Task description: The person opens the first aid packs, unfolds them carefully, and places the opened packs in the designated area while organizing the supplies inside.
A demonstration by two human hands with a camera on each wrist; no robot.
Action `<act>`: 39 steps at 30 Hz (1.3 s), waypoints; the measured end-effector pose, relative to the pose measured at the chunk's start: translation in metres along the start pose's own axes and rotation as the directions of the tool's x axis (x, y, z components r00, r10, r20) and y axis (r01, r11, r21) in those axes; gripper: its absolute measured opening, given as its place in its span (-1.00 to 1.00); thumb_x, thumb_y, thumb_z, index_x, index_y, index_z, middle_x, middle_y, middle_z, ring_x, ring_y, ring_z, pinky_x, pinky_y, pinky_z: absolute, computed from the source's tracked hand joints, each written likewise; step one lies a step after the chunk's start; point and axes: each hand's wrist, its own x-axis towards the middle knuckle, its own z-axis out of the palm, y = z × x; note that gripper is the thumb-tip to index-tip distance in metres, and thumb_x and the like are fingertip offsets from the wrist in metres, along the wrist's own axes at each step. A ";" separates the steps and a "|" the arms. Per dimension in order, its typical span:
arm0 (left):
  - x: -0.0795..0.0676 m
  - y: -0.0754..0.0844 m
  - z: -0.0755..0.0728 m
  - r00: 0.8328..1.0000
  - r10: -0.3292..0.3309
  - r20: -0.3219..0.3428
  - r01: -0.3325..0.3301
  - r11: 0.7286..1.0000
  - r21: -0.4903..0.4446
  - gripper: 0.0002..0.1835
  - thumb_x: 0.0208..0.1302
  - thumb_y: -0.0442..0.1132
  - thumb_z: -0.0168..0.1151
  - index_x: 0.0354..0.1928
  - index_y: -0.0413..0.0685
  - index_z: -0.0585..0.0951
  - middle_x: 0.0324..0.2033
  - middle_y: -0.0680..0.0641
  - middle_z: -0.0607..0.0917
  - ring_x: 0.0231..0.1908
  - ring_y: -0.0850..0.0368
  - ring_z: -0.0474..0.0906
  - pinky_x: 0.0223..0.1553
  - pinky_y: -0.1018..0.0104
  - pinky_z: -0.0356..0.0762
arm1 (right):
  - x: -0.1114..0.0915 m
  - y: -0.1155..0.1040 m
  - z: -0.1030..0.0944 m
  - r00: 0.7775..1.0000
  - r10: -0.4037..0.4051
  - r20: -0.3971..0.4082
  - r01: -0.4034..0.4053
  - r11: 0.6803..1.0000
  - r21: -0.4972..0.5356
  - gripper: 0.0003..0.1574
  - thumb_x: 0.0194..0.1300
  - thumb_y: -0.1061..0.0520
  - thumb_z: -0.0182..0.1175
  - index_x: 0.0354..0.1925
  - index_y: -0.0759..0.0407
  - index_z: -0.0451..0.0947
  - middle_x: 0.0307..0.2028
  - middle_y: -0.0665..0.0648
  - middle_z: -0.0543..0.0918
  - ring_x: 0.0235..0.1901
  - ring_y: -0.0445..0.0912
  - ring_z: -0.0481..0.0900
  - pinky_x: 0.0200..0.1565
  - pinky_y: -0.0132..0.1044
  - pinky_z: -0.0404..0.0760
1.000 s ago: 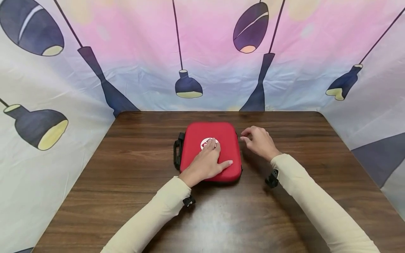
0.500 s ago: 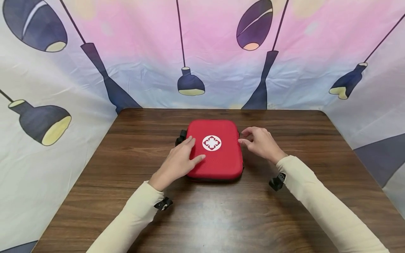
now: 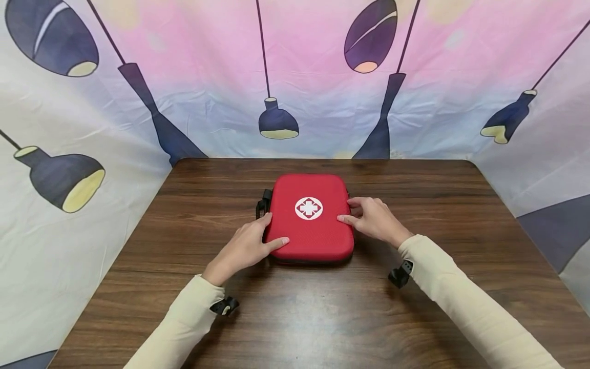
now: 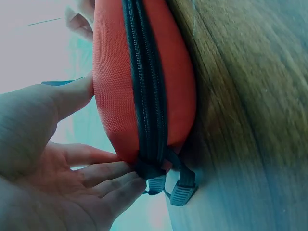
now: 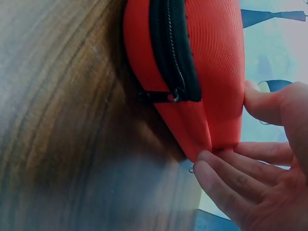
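Observation:
A red first-aid case (image 3: pixel 318 236) with a white cross emblem (image 3: pixel 309 208) lies closed on the brown wooden table (image 3: pixel 295 312). On its near left side, my left hand (image 3: pixel 241 248) rests its thumb on the lid. The fairly straight fingers of that hand touch the side by the black strap (image 4: pixel 183 187), below the zipper (image 4: pixel 147 82). My right hand (image 3: pixel 375 220) holds the right edge, thumb on top and fingers (image 5: pixel 236 178) against the side. A zipper pull (image 5: pixel 161 96) hangs at the zipper's end in the right wrist view.
A black carry handle (image 3: pixel 262 205) sticks out from the case's left side. Behind the table hangs a fabric backdrop (image 3: pixel 207 118) printed with dark lamps. Black wrist straps (image 3: pixel 401 273) sit at both cuffs.
My left hand has slid from the middle of the lid to the case's left side, uncovering the emblem. My right hand has come in from beside the case onto its right edge.

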 end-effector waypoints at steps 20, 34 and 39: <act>-0.002 0.008 0.001 0.993 -0.088 -0.083 0.075 0.985 -0.154 -0.04 0.24 0.14 0.43 0.50 -0.27 0.28 -0.07 -0.19 0.68 -0.29 0.05 0.45 -0.23 0.23 0.43 | -0.007 0.005 0.007 0.997 -0.044 -0.061 0.048 0.997 0.059 -0.32 0.33 0.03 0.39 0.26 0.40 0.53 -0.04 0.28 0.75 -0.23 -0.07 0.77 -0.10 -0.12 0.64; -0.012 0.022 -0.008 0.986 -0.048 -0.157 0.007 0.969 -0.248 -0.06 0.21 0.13 0.45 0.52 -0.12 0.30 -0.46 -0.12 0.53 -0.58 0.09 0.35 -0.50 0.29 0.29 | -0.012 0.007 0.004 1.000 0.001 -0.018 0.001 0.993 0.117 -0.30 0.33 0.10 0.37 0.30 0.44 0.47 0.12 0.35 0.66 -0.07 0.03 0.74 -0.01 -0.08 0.69; -0.012 0.026 -0.012 0.986 0.005 -0.168 -0.061 0.943 -0.329 -0.03 0.20 0.14 0.46 0.55 -0.06 0.26 0.31 -0.10 0.52 0.12 0.04 0.53 0.02 0.19 0.55 | -0.012 0.006 -0.001 1.000 0.002 -0.025 0.001 0.994 0.112 -0.32 0.32 0.13 0.39 0.28 0.45 0.48 0.04 0.35 0.69 -0.14 0.03 0.75 -0.11 -0.13 0.72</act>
